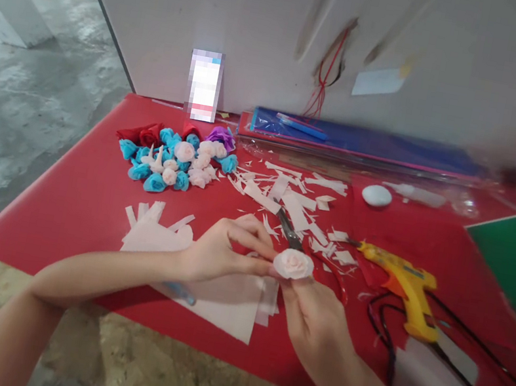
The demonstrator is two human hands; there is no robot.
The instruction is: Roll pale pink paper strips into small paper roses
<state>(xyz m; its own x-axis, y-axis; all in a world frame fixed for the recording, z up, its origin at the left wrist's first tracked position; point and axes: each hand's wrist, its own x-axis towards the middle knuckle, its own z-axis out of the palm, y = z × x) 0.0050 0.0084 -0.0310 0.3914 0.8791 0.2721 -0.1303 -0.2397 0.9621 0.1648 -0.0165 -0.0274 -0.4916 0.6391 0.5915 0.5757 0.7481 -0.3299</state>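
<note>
A pale pink paper rose point(294, 264) is held up over the table's front half. My right hand point(318, 320) grips it from below, with the fingers closed around its base, which is hidden. At the rose's left edge, my left hand point(223, 247) pinches the outer petal between thumb and fingertips. Just behind the rose lie scissors point(289, 230), their red handles partly covered by my right hand. Sheets of pale paper point(228, 304) spread under my left hand and forearm, with a bluish pen-like object point(180, 292) on them.
Blue, pink, red and purple paper flowers point(156, 184) are heaped at the back left. Paper scraps point(297, 210) litter the middle. A yellow glue gun point(399, 281) with a black cord lies right. A phone point(205, 87) leans on the wall; a white egg-shaped object point(376, 196) sits behind.
</note>
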